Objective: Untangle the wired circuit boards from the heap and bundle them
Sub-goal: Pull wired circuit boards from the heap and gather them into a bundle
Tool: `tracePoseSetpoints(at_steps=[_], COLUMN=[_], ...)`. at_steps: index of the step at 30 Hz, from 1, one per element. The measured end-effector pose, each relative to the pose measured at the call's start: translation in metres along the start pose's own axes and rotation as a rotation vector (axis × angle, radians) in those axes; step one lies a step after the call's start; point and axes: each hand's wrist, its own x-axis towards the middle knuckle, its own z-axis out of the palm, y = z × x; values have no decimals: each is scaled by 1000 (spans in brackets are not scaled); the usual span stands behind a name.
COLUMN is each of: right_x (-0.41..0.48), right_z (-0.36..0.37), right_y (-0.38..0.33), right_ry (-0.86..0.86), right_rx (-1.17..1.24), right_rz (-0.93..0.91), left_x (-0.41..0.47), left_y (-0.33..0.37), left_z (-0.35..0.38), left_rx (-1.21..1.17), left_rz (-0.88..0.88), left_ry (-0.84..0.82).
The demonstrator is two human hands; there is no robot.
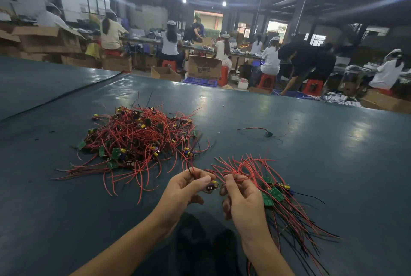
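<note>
Left hand [186, 189] pinching; right hand [242, 200] curled, gripping.

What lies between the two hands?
In the head view, a small wired board, which the left hand pinches while the right hand grips the bundle.

A factory floor: capped workers [171, 41] on red stools [265, 80] (cardboard boxes [204, 67] stacked around).

Your left hand [186, 186] pinches one wired board [211, 185], its red wire trailing up toward the heap [138, 140]. Your right hand [242, 200] grips the bundle [274, 194], boards just right of your fingers, wires fanning both ways. Hands nearly touching. One stray board [268, 134] lies well apart on the green mat [333, 153].
</note>
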Motion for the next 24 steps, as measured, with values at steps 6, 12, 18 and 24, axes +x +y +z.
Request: tracePoseSetpoints(at_steps=[6, 12, 18, 24], right_x=[3, 3, -4, -5], right_z=[0, -1, -1, 2], right_y=[-1, -2, -3, -1], right_ry=[34, 15, -50, -44], right_rx=[79, 31, -168, -206], right_rz=[28, 21, -64, -187], left_x=[-1, -1, 0, 2], left_y=[-3, -6, -9, -10], left_z=[1, 2, 0, 1], left_rx=[56, 162, 209, 184], left_rz=[-72, -50, 50, -105], left_ry=[7, -24, -5, -13])
